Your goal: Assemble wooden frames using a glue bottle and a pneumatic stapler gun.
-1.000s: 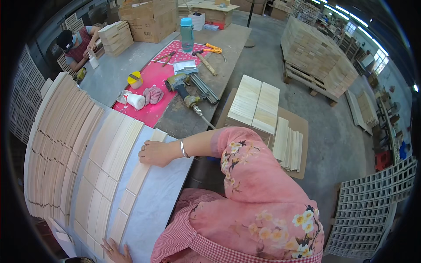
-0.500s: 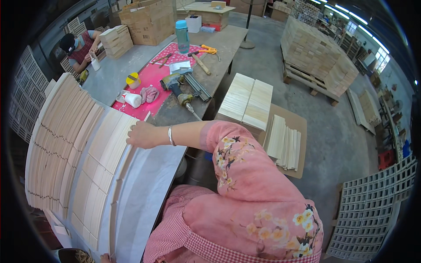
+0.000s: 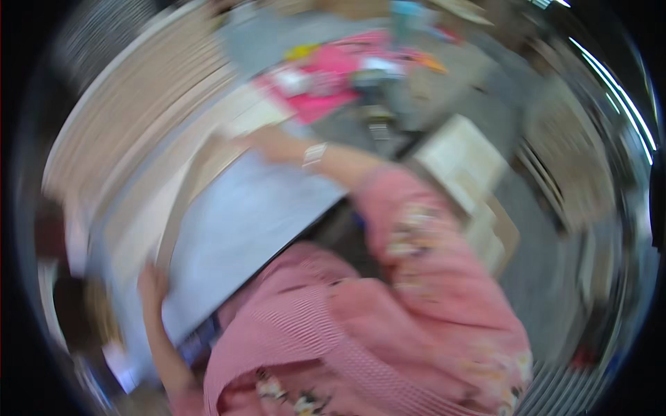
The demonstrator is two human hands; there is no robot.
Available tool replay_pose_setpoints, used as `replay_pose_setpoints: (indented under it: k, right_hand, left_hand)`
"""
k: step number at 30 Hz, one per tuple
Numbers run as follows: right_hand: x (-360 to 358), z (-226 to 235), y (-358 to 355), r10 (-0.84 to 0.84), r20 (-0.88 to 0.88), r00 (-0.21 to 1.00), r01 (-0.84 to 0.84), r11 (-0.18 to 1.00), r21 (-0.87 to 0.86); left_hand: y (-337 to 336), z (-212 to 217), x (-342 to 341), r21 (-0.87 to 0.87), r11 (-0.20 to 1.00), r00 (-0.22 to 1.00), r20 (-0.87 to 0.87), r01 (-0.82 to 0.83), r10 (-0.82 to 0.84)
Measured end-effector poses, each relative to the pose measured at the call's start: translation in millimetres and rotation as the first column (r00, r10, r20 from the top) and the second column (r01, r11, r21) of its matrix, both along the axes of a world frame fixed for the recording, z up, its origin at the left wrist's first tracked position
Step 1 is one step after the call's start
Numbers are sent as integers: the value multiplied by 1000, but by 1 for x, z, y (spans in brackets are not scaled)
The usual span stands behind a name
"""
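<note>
The whole view is smeared by motion. A long narrow wooden strip stretches between my hands, above a pale blue-white table surface. My right hand, with a silver bangle on its wrist, is closed at the far end of the strip. At the near end my left hand is closed round it, though its separate fingers are blurred. To the left of the strip, flat pale wooden pieces lie side by side. Beyond them stands a long stack of wooden strips.
A pink mat lies at the far side with blurred tools and a blue-topped bottle. Stacked pale boards stand beyond my right elbow. Farther right is a pallet load of wood.
My left hand has come up from the lower edge into fuller view, at the strip's near end. The view has swung, so table and stacks appear turned. My right hand stays at the far end.
</note>
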State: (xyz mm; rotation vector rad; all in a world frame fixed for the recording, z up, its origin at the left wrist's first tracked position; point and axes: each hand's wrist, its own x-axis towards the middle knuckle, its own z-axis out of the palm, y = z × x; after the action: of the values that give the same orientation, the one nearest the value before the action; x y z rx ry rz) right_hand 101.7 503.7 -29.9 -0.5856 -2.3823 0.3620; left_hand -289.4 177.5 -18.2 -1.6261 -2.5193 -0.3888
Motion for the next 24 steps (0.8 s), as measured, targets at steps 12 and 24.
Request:
replay_pose_setpoints:
  k: [12,24]
  right_hand:
    - [-65,113,-98,306,356,883,-78,844,-531]
    - [-109,25,-199,383,205,901,-398,917,35]
  left_hand:
    - [14,46,-12,-6,998,435,900,-64,34]
    - [-10,-5,36,230,965,673,734,-123,-89]
